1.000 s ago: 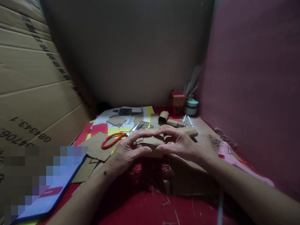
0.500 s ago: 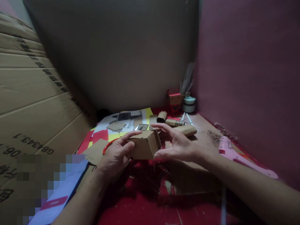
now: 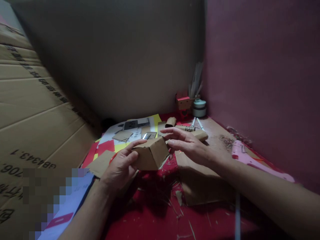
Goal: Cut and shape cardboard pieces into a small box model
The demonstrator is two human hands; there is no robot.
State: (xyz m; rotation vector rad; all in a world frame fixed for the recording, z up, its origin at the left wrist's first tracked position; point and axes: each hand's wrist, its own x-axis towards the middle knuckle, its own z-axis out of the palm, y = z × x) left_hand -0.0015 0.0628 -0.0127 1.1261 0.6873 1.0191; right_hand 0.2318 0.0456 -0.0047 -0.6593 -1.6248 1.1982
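Observation:
A small cardboard box point(image 3: 147, 156) is held above the red table surface, its flat side facing up and its right end toward my right hand. My left hand point(image 3: 122, 165) grips its left side, thumb in front and fingers along the top. At the box's right end, my right hand point(image 3: 187, 145) has its fingers apart and extended toward the edge; whether a fingertip touches it I cannot tell. Beneath the right forearm lies a flat cardboard sheet point(image 3: 200, 186). Red-handled scissors point(image 3: 112, 158) are partly hidden behind my left hand.
A pink glue gun point(image 3: 260, 163) lies at the right. Behind are cardboard rolls point(image 3: 171, 122), a cardboard figure point(image 3: 183, 105), a pale green jar point(image 3: 199, 108) and printed sheets point(image 3: 112, 128). A large carton point(image 3: 37, 110) stands left, a pink wall right.
My right hand's thumb has come up from the box's lower right corner, and the fingers lie straighter. The view has shifted slightly; the box remains in my left hand.

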